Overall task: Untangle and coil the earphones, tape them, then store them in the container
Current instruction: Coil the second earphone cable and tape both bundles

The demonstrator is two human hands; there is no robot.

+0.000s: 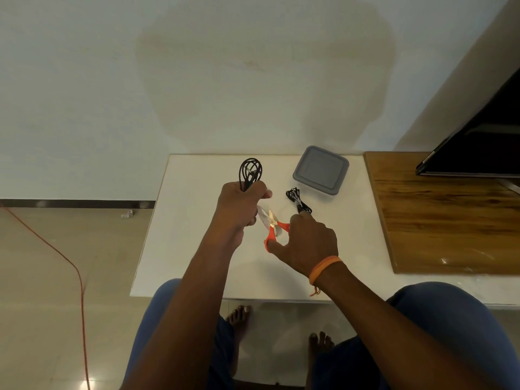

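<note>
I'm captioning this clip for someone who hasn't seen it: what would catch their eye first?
The orange-handled scissors at the centre, worked by the right hand beside the left hand, which grips a black coiled earphone. Behind them on the white table lie a second earphone bundle and a closed grey container.

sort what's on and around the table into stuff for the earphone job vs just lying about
For the job:
- black coiled earphones gripped in left hand
- orange-handled scissors in right hand
- second black earphone bundle
- grey lidded square container

Lying about:
- dark flat screen
- orange floor cable
</note>
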